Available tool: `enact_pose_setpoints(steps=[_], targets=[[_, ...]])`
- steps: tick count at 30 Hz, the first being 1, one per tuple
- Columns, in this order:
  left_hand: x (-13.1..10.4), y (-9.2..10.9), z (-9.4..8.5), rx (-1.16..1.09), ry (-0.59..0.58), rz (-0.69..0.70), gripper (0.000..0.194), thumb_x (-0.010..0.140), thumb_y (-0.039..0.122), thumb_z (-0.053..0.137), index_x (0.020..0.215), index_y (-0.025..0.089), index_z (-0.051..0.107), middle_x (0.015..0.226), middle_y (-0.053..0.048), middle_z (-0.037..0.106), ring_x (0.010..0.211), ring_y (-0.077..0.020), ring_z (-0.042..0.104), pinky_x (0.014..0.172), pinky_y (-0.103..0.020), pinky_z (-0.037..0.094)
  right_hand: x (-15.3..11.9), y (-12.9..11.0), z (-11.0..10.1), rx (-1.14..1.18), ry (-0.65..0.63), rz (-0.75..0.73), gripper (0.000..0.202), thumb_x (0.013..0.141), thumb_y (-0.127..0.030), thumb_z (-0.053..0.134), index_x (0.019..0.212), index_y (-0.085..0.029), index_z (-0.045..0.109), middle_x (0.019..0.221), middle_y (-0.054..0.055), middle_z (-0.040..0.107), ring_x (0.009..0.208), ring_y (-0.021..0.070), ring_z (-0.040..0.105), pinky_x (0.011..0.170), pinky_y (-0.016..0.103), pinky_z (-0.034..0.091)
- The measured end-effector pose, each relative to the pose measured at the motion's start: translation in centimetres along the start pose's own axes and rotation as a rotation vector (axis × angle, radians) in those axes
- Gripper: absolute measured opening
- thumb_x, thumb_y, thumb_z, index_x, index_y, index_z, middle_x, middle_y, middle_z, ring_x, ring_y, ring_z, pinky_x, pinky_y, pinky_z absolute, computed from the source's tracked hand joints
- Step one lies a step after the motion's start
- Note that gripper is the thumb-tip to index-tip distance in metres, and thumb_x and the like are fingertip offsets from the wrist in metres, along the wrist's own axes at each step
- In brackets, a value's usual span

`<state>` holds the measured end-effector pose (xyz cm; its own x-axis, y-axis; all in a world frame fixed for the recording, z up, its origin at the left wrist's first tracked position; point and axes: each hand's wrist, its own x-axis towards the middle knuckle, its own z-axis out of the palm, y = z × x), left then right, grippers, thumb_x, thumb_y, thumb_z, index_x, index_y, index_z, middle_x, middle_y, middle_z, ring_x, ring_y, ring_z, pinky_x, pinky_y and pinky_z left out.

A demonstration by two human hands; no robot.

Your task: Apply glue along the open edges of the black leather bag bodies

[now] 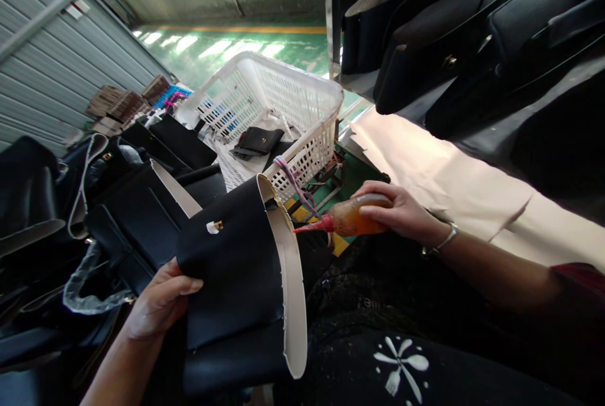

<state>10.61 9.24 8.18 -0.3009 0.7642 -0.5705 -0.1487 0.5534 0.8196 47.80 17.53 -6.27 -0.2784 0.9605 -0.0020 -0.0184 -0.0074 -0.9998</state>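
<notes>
My left hand [158, 302] grips the lower left side of a black leather bag piece [236, 267] with a cream inner edge and a small gold clasp [215, 227]. My right hand [401, 210] holds an orange glue squeeze bottle [350, 220] on its side. The bottle's red nozzle [312, 227] points left at the cream rim of the bag piece, close to it. A thin bracelet sits on my right wrist [442, 242]. Both hands are above my lap, which is covered in dark clothing.
A white plastic basket [302, 97] with a black wallet-like piece stands behind the bag. Several black bags lie piled at left [142, 204]. More black bags hang on a rack at upper right [449, 34]. Tan paper [425, 166] covers a surface at right. Green floor lies beyond.
</notes>
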Motion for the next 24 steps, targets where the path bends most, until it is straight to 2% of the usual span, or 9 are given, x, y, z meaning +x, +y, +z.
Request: enact_pose_setpoints(steps=[4, 8, 13, 16, 20, 24], targets=[[0.1, -0.1, 0.1, 0.021, -0.018, 0.009, 0.033, 0.048, 0.010, 0.084, 0.080, 0.019, 0.080, 0.072, -0.003, 0.077, 0.082, -0.0298, 0.075, 0.081, -0.037, 0.061, 0.5, 0.1, 0.6, -0.032, -0.068, -0.006, 0.040, 0.074, -0.052, 0.082, 0.086, -0.016, 0.070, 0.080, 0.004, 0.069, 0.072, 0.0191, 0.064, 0.066, 0.029, 0.054], [1.2, -0.3, -1.2, 0.039, -0.135, -0.016, 0.034, 0.046, 0.013, 0.091, 0.077, 0.022, 0.080, 0.076, -0.004, 0.078, 0.082, -0.0301, 0.075, 0.081, -0.040, 0.062, -0.4, 0.1, 0.6, -0.019, -0.137, 0.102, 0.043, 0.074, -0.055, 0.080, 0.088, -0.015, 0.070, 0.081, 0.005, 0.069, 0.073, 0.0193, 0.064, 0.068, 0.029, 0.053], [2.0, -0.5, -2.3, 0.060, -0.252, -0.012, 0.035, 0.056, 0.015, 0.091, 0.088, 0.026, 0.082, 0.082, -0.004, 0.079, 0.084, -0.0271, 0.076, 0.085, -0.040, 0.062, -2.1, 0.0, 0.5, 0.030, -0.209, 0.193, 0.044, 0.073, -0.055, 0.081, 0.089, -0.015, 0.070, 0.081, 0.004, 0.069, 0.073, 0.0185, 0.063, 0.069, 0.028, 0.052], [1.7, -0.2, -1.6, 0.070, -0.242, -0.011, 0.038, 0.053, 0.016, 0.092, 0.088, 0.027, 0.083, 0.081, -0.004, 0.079, 0.082, -0.0268, 0.076, 0.083, -0.040, 0.062, -3.0, 0.1, 0.5, 0.069, -0.233, 0.202, 0.044, 0.072, -0.056, 0.082, 0.086, -0.016, 0.070, 0.079, 0.002, 0.067, 0.071, 0.0171, 0.061, 0.068, 0.027, 0.050], [1.2, 0.1, -0.2, 0.074, -0.169, 0.008, 0.035, 0.043, 0.017, 0.094, 0.075, 0.023, 0.081, 0.077, -0.006, 0.078, 0.075, -0.0280, 0.076, 0.081, -0.042, 0.063, -4.1, 0.1, 0.5, 0.118, -0.255, 0.252, 0.047, 0.069, -0.058, 0.084, 0.086, -0.016, 0.070, 0.076, 0.001, 0.066, 0.067, 0.0155, 0.059, 0.064, 0.026, 0.048], [1.1, 0.0, -0.3, 0.055, -0.183, 0.010, 0.034, 0.045, 0.016, 0.093, 0.077, 0.021, 0.081, 0.077, -0.006, 0.078, 0.075, -0.0288, 0.076, 0.081, -0.043, 0.063, -4.8, 0.0, 0.3, 0.135, -0.277, 0.245, 0.045, 0.070, -0.057, 0.084, 0.085, -0.016, 0.071, 0.075, 0.001, 0.065, 0.066, 0.0145, 0.058, 0.064, 0.025, 0.047]])
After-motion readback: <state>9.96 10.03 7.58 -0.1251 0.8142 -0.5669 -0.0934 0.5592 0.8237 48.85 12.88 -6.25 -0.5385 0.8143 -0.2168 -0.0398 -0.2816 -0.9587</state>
